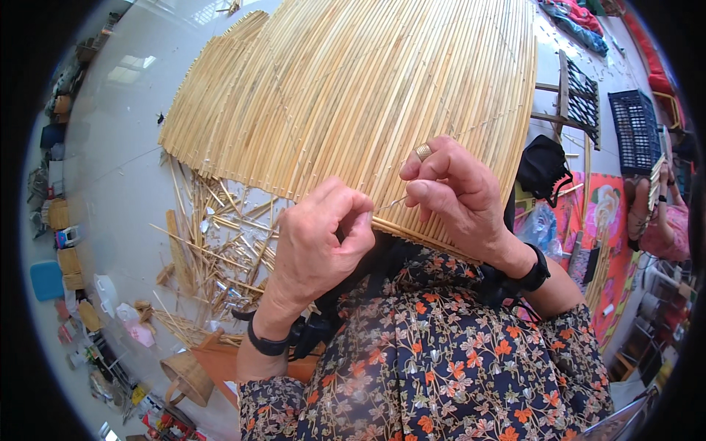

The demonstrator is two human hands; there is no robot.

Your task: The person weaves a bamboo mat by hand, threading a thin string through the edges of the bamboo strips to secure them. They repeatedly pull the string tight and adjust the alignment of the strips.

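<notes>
A large mat of straw-coloured reeds (353, 95), laid side by side and stitched in slanting lines, spreads before me, its near edge by my lap. My right hand (456, 198) is closed in a pinch over this edge, holding a thin needle (398, 201) that points toward my other hand. A metal thimble (423, 151) sits on one of its fingers. My left hand (320, 239) is closed at the mat's near edge, thumb and forefinger together by the needle's tip. What lies in that pinch is too small to make out.
Broken reed scraps (228, 242) litter the floor at left, near a woven basket (187, 378). To the right are a black bag (543, 169), a low chair (577, 99), a dark plastic crate (634, 132) and a flowered cloth (603, 213). Another person's arm (665, 213) shows at far right.
</notes>
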